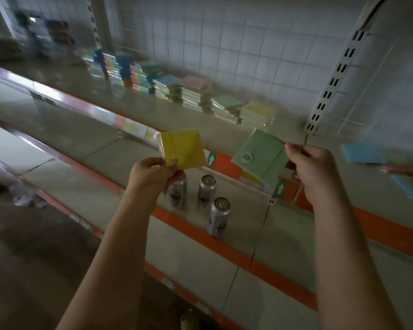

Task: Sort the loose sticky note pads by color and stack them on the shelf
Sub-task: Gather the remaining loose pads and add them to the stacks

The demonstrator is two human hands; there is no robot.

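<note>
Sticky note pads, two in hand now: yellow pad (182, 148) pinched at its near-left corner by left hand (153, 173), green pad (260, 158) pinched at its right edge by right hand (315, 172). Both held up in air, near side of the top shelf (224, 136), apart from each other, tilted.

Sorted stacks (177, 84) standing in a row at far side of same shelf, running from far left toward right. Last two on the right: green-topped stack (225, 103), then yellow-topped stack (258, 113) just beside it. More loose pads (365, 153), blue and pink, lying on shelf at far right, blurred.

Step in hand, as judged: bring each pad to the stack of its colour. To do well:
- Match by top colour first; stacks seem mixed lower down, so check w/ care.
- Yellow stack is on the right, green on its left, but pads are held the opposite way, so better place one at a time, no crossing of arms.
- Lower flat, square edges w/ stack, release only when pad sits; stacks look a bit uneven and could slide.

Writing: small dark printed lines at near corner of yellow pad, round dark sticker w/ pale text on green pad; both too small to read. Three cans (206, 190) on lower shelf, print not legible. White arrows on green tags (279, 188) at shelf edge.
</note>
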